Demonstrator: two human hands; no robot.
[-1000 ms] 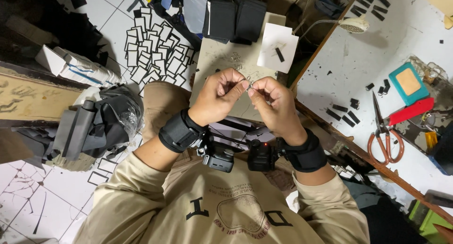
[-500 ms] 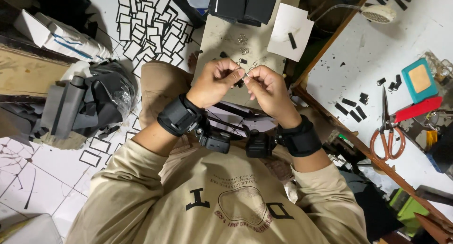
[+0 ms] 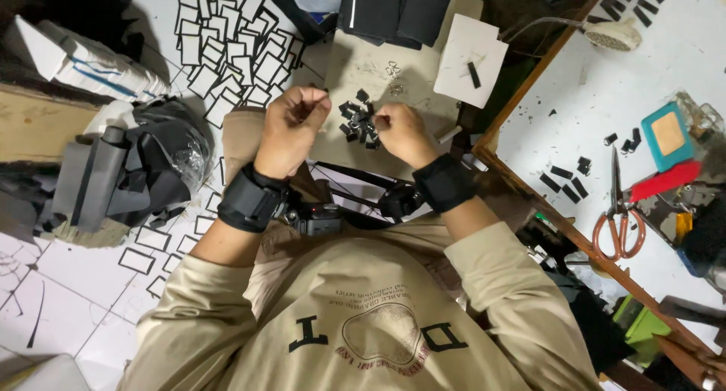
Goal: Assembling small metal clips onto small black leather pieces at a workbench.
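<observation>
My left hand hovers over the beige work board, fingers curled into a loose fist; nothing shows in it. My right hand is a little to its right, fingertips pinched on a small black piece at the edge of a pile of small black pieces. Several small metal rings lie further up the board. Both wrists wear black bands.
Black rectangular frames cover the white floor at upper left. A white card with a black strip lies by the board. On the white table at right are orange-handled scissors, black strips and a teal pad. Grey and black material is piled at left.
My hands were together, pinching one small item between them. They have moved apart, and the right hand has gone down to the pile of black pieces.
</observation>
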